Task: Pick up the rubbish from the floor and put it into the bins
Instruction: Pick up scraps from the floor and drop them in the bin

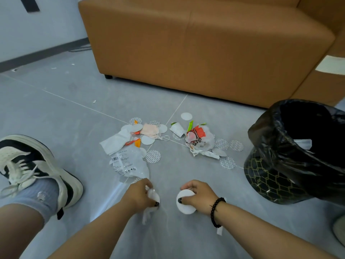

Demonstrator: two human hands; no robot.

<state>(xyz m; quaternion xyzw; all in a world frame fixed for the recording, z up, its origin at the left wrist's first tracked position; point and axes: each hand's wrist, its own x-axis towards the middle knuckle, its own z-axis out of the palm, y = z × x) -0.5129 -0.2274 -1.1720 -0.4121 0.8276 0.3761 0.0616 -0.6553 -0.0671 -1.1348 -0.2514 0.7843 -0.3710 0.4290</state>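
Because both hands gather at once, the left hand (139,195) pinches crumpled plastic wrap (152,198) while the right hand (198,193) clamps a white disc (184,202). More rubbish (197,141) lies beyond both grips on the floor (56,113); the lined bin (298,150) stands right of the right grip, presumably for short drops.

A scatter of rubbish lies on the grey tiled floor (56,113) in front of the tan leather sofa (205,45), which stands behind it. The crumpled red-and-white plastic wrapper (197,138) sits right of the pale pink face mask (150,130), with the clear plastic bag bearing a barcode label (128,163) nearer, just ahead of the left hand (139,195). To the right of the rubbish stands the round bin lined with a black plastic bag (298,152). The right hand (199,196), holding a white paper disc (184,201), is beside the left. A black-and-cream sneaker (35,165) rests at far left.
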